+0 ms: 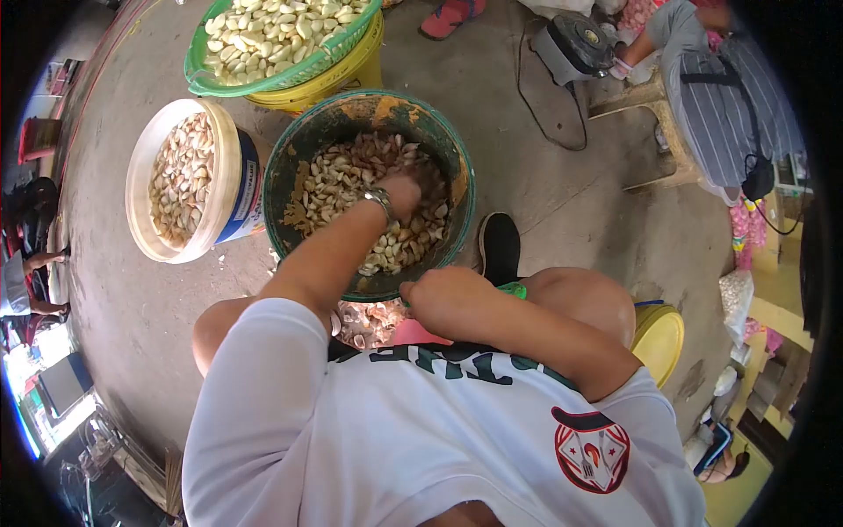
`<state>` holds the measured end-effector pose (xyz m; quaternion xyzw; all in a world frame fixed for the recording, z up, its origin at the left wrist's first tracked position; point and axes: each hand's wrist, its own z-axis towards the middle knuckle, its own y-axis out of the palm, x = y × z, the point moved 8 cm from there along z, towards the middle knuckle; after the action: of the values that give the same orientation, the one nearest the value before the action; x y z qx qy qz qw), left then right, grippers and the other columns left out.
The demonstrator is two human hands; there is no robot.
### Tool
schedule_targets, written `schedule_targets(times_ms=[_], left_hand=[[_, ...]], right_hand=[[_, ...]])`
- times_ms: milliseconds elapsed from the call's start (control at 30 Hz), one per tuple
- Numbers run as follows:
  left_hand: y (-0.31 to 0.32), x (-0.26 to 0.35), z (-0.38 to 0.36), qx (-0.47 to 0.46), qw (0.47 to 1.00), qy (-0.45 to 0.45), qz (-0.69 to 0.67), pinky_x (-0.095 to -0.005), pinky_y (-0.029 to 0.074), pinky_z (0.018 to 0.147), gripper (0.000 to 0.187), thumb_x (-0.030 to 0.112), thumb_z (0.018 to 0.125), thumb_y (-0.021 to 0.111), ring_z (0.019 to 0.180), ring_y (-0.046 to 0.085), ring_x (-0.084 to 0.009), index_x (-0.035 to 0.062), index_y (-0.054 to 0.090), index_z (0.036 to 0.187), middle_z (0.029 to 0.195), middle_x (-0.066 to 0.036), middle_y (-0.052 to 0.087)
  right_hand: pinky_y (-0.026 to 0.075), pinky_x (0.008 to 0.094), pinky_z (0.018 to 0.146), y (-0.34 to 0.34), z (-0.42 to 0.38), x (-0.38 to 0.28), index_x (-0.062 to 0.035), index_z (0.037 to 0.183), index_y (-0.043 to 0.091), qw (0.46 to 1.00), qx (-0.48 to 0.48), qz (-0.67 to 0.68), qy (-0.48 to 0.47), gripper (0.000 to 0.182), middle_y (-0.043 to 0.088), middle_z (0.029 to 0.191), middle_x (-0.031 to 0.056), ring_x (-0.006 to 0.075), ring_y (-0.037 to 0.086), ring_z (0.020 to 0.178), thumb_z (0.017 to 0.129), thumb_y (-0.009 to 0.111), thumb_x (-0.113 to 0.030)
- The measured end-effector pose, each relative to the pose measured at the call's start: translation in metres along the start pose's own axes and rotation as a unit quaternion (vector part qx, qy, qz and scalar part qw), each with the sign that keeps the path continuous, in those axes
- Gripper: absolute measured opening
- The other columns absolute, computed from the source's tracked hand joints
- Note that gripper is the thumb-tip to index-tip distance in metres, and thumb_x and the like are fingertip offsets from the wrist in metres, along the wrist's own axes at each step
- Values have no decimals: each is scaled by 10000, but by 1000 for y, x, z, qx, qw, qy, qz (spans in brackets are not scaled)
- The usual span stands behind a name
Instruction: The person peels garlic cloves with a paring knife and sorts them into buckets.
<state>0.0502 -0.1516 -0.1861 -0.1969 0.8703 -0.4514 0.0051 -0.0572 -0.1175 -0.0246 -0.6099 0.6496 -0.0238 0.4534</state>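
My left hand [404, 195], with a metal watch at the wrist, reaches down into a dark green bucket [467, 167] of garlic cloves [338, 180]. Its fingers are blurred and hidden among the cloves. My right hand [448, 299] is closed at the bucket's near rim; what it grips is hidden. A bit of green shows behind that wrist. Below the rim, between my legs, lie garlic pieces and skins [369, 323] beside something pink.
A white bucket of cloves [183, 180] stands left; a green basket of pale cloves [277, 35] rests on a yellow bucket [358, 68]. Right are a yellow lid [659, 347], a stool [654, 97], a grey device with a cord [575, 46] and another person's arm [641, 51].
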Motion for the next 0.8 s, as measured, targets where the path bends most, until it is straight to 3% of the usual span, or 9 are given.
schedule_targets(times_ms=[100, 233, 333, 400, 433, 467, 567, 667, 800], left_hand=[[14, 2, 3, -10, 994, -77, -73, -358, 457, 770, 221, 83, 729, 505, 919, 542, -271, 23, 605, 918, 953, -156, 579], [0, -4, -18, -12, 993, -110, -52, -361, 457, 756, 209, 132, 754, 524, 898, 552, -251, 25, 605, 914, 900, -141, 600], [-16, -33, -44, 133, 954, -189, -191, -319, 482, 607, 182, 183, 774, 548, 726, 591, -200, 17, 616, 803, 776, -133, 610], [-29, -45, -78, 151, 847, -218, -460, -282, 475, 586, 227, 233, 771, 575, 699, 580, -154, 17, 609, 830, 751, -109, 608], [-34, -46, -95, 158, 765, -222, -583, -263, 472, 575, 253, 258, 770, 589, 686, 574, -131, 17, 606, 844, 738, -97, 606], [-24, -44, -104, 139, 649, -220, -715, -231, 460, 556, 283, 252, 774, 596, 659, 552, -102, 11, 576, 921, 775, -66, 600], [-38, -26, -143, 173, 479, -205, -836, -241, 462, 585, 269, 176, 797, 566, 703, 557, -128, 5, 530, 1001, 856, -76, 591], [-55, -10, -165, 218, 354, -67, -907, -241, 461, 644, 275, 92, 813, 525, 775, 555, -142, -2, 478, 1066, 921, -79, 573], [-78, -7, -182, 299, 364, 15, -882, -243, 463, 678, 283, 38, 801, 524, 806, 554, -142, 19, 469, 1078, 941, -69, 565]], right_hand=[[454, 424, 595, 2, 1, 2, -25, 863, 554, 1000, 0, 5, 5, 207, 581, 693, 180, 331, 579, 684, 754, 485, -187], [445, 426, 603, -16, -4, 7, -29, 913, 555, 999, 22, 25, 19, 247, 583, 711, 177, 340, 568, 699, 767, 504, -223], [450, 371, 583, -41, -5, 27, -32, 1011, 542, 979, 195, 50, 33, 285, 579, 672, 144, 266, 583, 656, 794, 496, -211], [446, 326, 568, -56, -6, 38, -36, 1067, 520, 945, 254, 205, 25, 303, 567, 644, 108, 199, 569, 614, 814, 481, -199], [444, 304, 560, -64, -6, 42, -38, 1094, 509, 919, 279, 278, 20, 313, 561, 629, 91, 165, 561, 593, 824, 474, -193], [414, 239, 509, -61, -1, 49, -30, 1129, 481, 891, 272, 364, 18, 320, 540, 615, 43, 87, 490, 527, 853, 439, -186], [386, 206, 471, -66, 1, 43, -37, 1166, 452, 863, 254, 437, 18, 341, 544, 621, 31, 70, 449, 484, 869, 417, -200], [390, 246, 491, -61, 9, 29, -62, 1164, 464, 850, 228, 474, 1, 332, 550, 611, 35, 92, 459, 499, 853, 439, -175], [377, 212, 472, -67, 12, 19, -84, 1192, 447, 832, 254, 492, -42, 343, 548, 619, 19, 65, 433, 488, 859, 436, -165]])
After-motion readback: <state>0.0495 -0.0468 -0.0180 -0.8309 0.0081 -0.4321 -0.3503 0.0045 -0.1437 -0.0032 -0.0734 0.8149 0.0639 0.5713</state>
